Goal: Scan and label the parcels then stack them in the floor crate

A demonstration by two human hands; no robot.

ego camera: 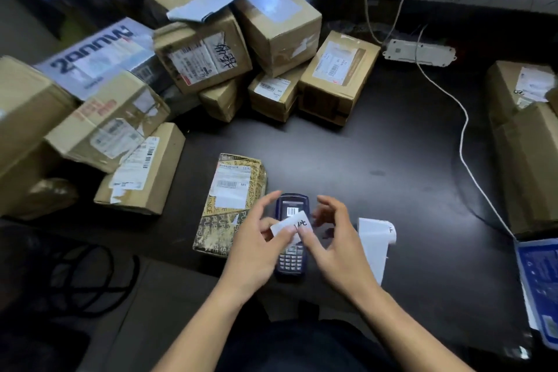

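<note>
Both hands' fingers point(282, 231) pinching small white label point(291, 225) above scanner point(291, 238), printed parcel point(231, 205) just left, cardboard boxes point(205, 54) crowding dark desk point(392, 160) behind

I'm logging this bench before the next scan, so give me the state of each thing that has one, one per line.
Small label: off its sheet, pinched by both hands.
Left hand: gripping the label's left end.
Right hand: fingertips on the label's right end.
Handheld scanner: lying flat, screen lit with a barcode.
Printed parcel: flat on the table, shipping label up.
Label sheet: curled at its top edge.
</note>
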